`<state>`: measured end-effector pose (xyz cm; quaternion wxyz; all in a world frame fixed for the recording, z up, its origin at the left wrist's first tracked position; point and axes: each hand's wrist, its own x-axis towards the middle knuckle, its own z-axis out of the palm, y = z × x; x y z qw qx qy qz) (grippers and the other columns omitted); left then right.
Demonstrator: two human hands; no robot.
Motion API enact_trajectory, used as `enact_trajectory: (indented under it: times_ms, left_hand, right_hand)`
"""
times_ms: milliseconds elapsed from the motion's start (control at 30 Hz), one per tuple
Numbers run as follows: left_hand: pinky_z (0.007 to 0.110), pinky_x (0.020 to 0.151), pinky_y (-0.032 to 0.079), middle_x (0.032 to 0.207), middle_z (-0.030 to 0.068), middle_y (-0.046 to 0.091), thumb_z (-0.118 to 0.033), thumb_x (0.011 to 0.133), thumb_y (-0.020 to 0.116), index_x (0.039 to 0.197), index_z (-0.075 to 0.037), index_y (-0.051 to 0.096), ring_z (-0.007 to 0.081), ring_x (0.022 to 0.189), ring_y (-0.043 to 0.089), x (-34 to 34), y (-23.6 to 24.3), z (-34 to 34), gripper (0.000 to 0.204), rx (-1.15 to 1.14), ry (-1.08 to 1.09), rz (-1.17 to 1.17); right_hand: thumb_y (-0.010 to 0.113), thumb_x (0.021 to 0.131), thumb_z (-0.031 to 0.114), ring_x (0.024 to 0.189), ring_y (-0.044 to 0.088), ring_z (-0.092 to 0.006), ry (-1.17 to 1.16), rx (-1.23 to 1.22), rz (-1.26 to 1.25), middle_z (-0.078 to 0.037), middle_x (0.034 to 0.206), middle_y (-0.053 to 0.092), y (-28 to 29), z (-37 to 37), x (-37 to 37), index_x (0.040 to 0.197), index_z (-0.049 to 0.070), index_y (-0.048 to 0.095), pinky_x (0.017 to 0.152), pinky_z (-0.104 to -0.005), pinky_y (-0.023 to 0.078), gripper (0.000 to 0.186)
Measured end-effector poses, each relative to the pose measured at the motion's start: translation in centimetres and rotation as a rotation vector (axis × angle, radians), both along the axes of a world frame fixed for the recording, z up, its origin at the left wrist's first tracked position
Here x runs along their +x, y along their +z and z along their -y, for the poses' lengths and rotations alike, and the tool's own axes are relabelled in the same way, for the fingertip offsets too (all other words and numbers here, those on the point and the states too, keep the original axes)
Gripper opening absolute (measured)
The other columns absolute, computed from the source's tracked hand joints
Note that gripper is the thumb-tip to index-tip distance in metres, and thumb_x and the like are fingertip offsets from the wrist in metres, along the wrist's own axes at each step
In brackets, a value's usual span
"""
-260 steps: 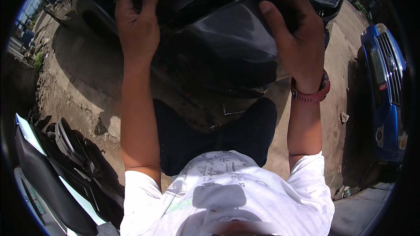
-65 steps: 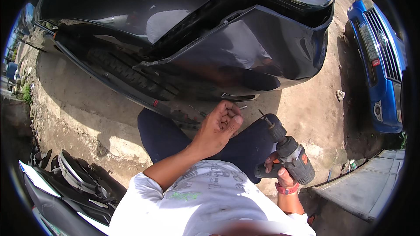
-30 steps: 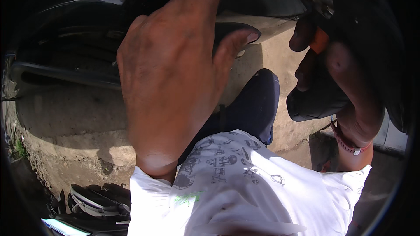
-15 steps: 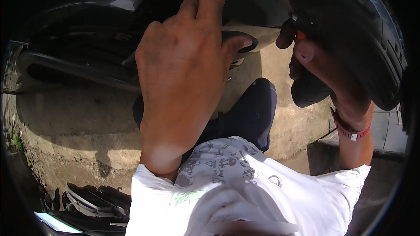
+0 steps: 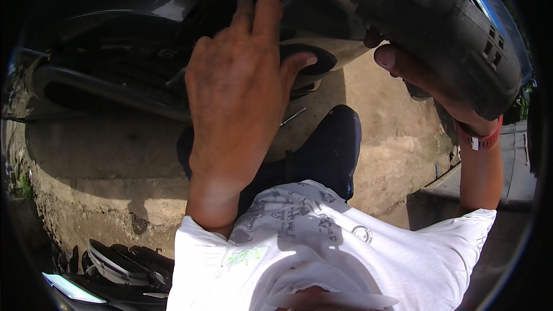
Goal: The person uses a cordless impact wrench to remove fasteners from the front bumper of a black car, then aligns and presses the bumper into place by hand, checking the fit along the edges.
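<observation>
My left hand (image 5: 239,83) is stretched toward a dark glossy panel (image 5: 132,14), apparently part of a motorbike, with its fingers extended. Its thumb lies over a black pointed part (image 5: 322,62) that sticks out from the panel; whether they touch is unclear. My right hand (image 5: 417,75) is wrapped round the grip of a black power drill (image 5: 443,29) with an orange switch on top and vent slots at the rear. The drill's front end points toward the dark panel at the upper middle. What its tip meets is hidden in shadow.
A thick dark tube (image 5: 109,92) curves out at the left. On the concrete ground (image 5: 391,155) lies a thin metal rod (image 5: 294,116) near my knee (image 5: 340,144). A grey slab (image 5: 507,167) lies at the right. Black vehicle parts (image 5: 121,265) stand at the lower left.
The drill and my right hand have swung up and forward, the drill's front moving left toward the panel. My left hand has shifted only slightly. More of the metal rod shows.
</observation>
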<state>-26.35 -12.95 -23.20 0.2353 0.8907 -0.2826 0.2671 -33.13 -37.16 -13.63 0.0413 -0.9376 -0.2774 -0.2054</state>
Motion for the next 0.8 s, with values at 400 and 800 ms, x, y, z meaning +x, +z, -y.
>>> enact_trajectory:
  times_ms: [400, 800]
  left_hand:
    - [0.04, 0.077, 0.053, 0.132, 0.03, 0.068, -0.033, 0.081, 0.088, 0.112, -0.007, 0.057, 0.0317, 0.09, 0.077, -0.1, 0.1, -0.1, 0.051, -0.001, 0.002, 0.002]
    - [0.04, 0.081, 0.051, 0.138, 0.0269, 0.066, -0.035, 0.081, 0.088, 0.116, -0.007, 0.059, 0.031, 0.099, 0.075, 0.3, 0.0, -0.2, 0.053, -0.044, 0.017, -0.014]
  right_hand:
    - [0.088, 0.087, 0.018, 0.102, 0.076, -0.0243, 0.194, -0.34, 0.276, -0.007, 0.118, 0.078, -0.4, 2.1, 1.3, 0.118, 0.014, 0.081, 0.093, -0.0367, 0.062, 0.031]
    - [0.092, 0.085, 0.016, 0.083, 0.073, -0.0146, 0.018, 0.31, -0.177, -0.004, 0.101, 0.077, 1.7, 1.3, 0.9, 0.129, 0.006, 0.072, 0.077, -0.0301, 0.06, 0.05]
